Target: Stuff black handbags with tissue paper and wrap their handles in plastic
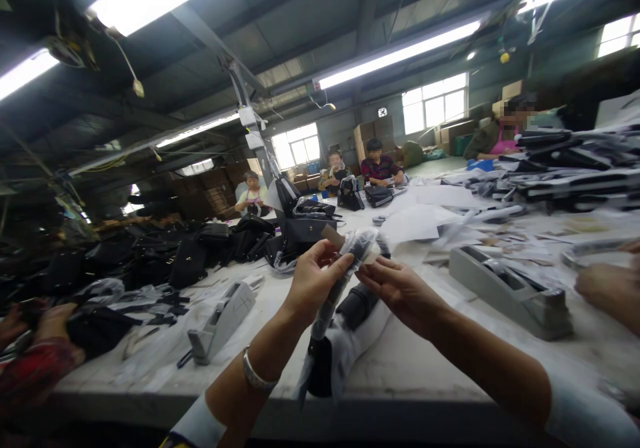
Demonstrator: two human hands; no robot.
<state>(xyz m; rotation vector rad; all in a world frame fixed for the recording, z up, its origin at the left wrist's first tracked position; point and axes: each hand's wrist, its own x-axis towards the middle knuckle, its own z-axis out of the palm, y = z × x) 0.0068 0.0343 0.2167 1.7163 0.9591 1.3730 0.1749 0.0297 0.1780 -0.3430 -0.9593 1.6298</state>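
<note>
I hold up a black strap in a clear plastic sleeve (pixel 345 288) over the white worktable (pixel 410 361). My left hand (pixel 313 281) is closed round its upper part, thumb on top, with a strip of brown tape (pixel 333 236) sticking up by the fingers. My right hand (pixel 395 287) pinches the sleeve's top end from the right. The lower end of the wrapped strap hangs down to the table's near edge.
Two grey tape dispensers (pixel 220 321) (pixel 510 291) sit left and right of my hands. Black bags (pixel 190 258) are piled at the left, stacked flat goods (pixel 565 168) at the right. Other people's hands (pixel 607 295) reach in at both sides; several workers sit at the far end.
</note>
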